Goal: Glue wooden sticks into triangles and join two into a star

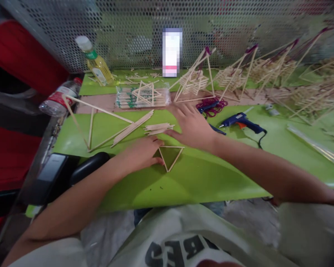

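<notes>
Fingers (156, 160) touching stick triangle (171, 147), flat, pale wood

Pale wooden triangle (171, 156), smooth green mat (200, 178)

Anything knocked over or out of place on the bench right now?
The clear bottle lies on its side at the table's left edge, by a large stick triangle; no spill shows.

Both forearms reach forward, left hand (144, 152) palm-down with fingers loosely curled, right hand (191, 125) flat, fingers spread.
</notes>
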`<state>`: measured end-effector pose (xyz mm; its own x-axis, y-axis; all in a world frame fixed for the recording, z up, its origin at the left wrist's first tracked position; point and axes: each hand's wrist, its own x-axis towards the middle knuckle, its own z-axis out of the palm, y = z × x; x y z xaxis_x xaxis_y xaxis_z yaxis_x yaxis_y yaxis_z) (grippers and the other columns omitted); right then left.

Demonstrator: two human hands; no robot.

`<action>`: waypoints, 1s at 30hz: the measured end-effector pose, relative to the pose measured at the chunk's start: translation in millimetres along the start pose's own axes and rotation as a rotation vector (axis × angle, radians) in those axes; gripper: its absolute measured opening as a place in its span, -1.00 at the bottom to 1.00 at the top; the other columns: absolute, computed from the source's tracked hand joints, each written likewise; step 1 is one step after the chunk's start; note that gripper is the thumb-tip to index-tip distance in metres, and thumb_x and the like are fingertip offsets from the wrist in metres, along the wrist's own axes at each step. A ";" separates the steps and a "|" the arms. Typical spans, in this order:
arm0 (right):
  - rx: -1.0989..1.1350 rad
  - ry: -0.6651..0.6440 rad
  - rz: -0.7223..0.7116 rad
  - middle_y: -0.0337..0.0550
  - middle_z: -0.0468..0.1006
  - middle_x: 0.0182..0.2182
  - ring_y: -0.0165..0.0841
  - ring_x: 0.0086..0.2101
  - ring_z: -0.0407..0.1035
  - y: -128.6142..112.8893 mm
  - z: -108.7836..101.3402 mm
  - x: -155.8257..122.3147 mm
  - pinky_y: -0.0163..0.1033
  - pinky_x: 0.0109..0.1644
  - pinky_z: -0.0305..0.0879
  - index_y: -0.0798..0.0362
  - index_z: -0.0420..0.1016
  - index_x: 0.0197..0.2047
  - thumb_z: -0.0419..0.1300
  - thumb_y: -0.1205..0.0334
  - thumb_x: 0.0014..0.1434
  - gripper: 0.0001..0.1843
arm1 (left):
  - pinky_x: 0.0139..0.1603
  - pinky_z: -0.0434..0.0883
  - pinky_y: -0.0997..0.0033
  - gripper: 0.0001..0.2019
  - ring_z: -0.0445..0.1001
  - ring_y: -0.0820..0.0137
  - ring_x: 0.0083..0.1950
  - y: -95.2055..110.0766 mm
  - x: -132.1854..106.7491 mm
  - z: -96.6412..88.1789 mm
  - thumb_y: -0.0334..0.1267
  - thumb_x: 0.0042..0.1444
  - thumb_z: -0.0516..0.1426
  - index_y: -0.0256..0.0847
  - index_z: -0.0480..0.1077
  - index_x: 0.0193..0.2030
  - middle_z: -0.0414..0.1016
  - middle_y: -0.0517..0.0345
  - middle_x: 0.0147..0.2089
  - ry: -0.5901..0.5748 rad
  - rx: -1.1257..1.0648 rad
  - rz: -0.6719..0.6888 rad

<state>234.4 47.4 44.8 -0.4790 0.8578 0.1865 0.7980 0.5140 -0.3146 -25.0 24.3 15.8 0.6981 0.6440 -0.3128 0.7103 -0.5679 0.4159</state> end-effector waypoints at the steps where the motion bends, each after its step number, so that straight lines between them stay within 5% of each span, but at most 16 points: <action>1: -0.027 0.015 0.028 0.37 0.34 0.64 0.36 0.66 0.19 4.0 -0.6 27.9 0.61 0.73 0.21 0.10 0.09 0.83 0.27 -0.19 0.63 -0.03 | 0.47 0.56 -0.05 -0.33 0.68 -0.20 0.42 1.1 0.8 -2.0 0.06 0.33 0.57 -0.24 0.63 0.43 0.71 -0.29 0.39 -0.002 -0.008 0.000; 3: -0.040 0.044 0.157 0.39 0.26 0.67 0.35 0.61 0.28 17.2 0.2 91.3 0.60 0.68 0.27 0.17 0.03 0.83 0.25 -0.19 0.65 -0.02 | 0.42 0.57 -0.01 -0.33 0.69 -0.19 0.40 2.1 1.6 -5.0 0.09 0.32 0.57 -0.25 0.63 0.42 0.73 -0.28 0.34 -0.002 -0.023 0.007; 5: 0.008 0.086 0.357 0.43 0.22 0.69 0.18 0.37 0.55 34.1 3.2 154.1 0.39 0.55 0.50 0.17 0.15 0.75 0.28 -0.14 0.63 -0.12 | 0.34 0.59 0.01 -0.31 0.72 -0.16 0.32 2.2 1.4 -6.4 0.13 0.32 0.56 -0.26 0.63 0.41 0.74 -0.29 0.31 0.000 -0.035 0.008; 7: 0.005 0.136 0.435 0.48 0.25 0.66 0.12 0.28 0.57 50.5 7.5 204.3 0.31 0.46 0.55 0.21 0.21 0.69 0.33 -0.05 0.59 -0.16 | 0.26 0.60 0.04 -0.30 0.74 -0.12 0.25 2.3 0.1 -6.8 0.16 0.33 0.55 -0.26 0.62 0.41 0.73 -0.30 0.32 0.001 -0.044 0.012; 13: -0.018 0.267 0.535 0.50 0.32 0.56 0.03 0.14 0.62 81.6 22.8 261.2 0.18 0.24 0.58 0.17 0.29 0.59 0.50 0.02 0.44 -0.14 | 0.17 0.60 0.13 -0.34 0.72 -0.02 0.24 6.1 -5.3 -10.3 0.10 0.39 0.53 -0.29 0.61 0.42 0.73 -0.23 0.32 -0.040 -0.073 0.019; 18: 0.015 0.312 0.534 0.52 -0.04 0.77 0.14 0.10 0.60 82.0 21.7 264.7 0.35 0.25 0.51 0.08 0.31 0.58 0.46 -0.03 0.43 -0.18 | 0.12 0.59 0.23 -0.42 0.72 0.04 0.23 11.3 -8.5 -17.5 0.04 0.44 0.49 -0.26 0.60 0.42 0.71 -0.23 0.39 -0.087 -0.063 -0.022; 22: 0.031 0.369 0.513 0.42 0.08 0.69 0.14 0.05 0.60 66.2 23.1 246.5 0.32 0.15 0.52 0.02 0.31 0.54 0.31 0.00 0.50 -0.32 | 0.20 0.60 0.18 -0.40 0.72 -0.03 0.29 15.5 -7.7 -22.3 0.00 0.44 0.49 -0.27 0.58 0.47 0.69 -0.29 0.39 -0.095 -0.035 -0.051; 26: 0.053 0.355 0.401 0.22 0.30 0.57 -0.02 -0.04 0.58 47.2 34.3 195.4 0.11 -0.05 0.51 -0.10 0.43 0.33 0.28 0.06 0.52 -0.61 | 0.35 0.58 0.10 -0.36 0.66 -0.08 0.41 17.8 -4.7 -23.0 -0.01 0.41 0.52 -0.27 0.57 0.49 0.67 -0.28 0.41 -0.091 -0.016 -0.045; 30: 0.089 0.207 0.173 0.19 0.54 0.35 -0.15 -0.10 0.54 34.0 41.4 112.7 -0.04 -0.11 0.42 -0.01 0.50 0.28 0.12 -0.04 0.66 -0.65 | 0.34 0.59 0.09 -0.40 0.65 -0.09 0.40 19.5 -4.8 -21.6 0.00 0.38 0.54 -0.27 0.61 0.41 0.66 -0.27 0.40 -0.079 0.002 -0.053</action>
<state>192.4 161.5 16.6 -0.2459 0.9196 0.3064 0.8220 0.3654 -0.4369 -16.4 21.2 43.8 0.6644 0.6308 -0.4007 0.7465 -0.5352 0.3953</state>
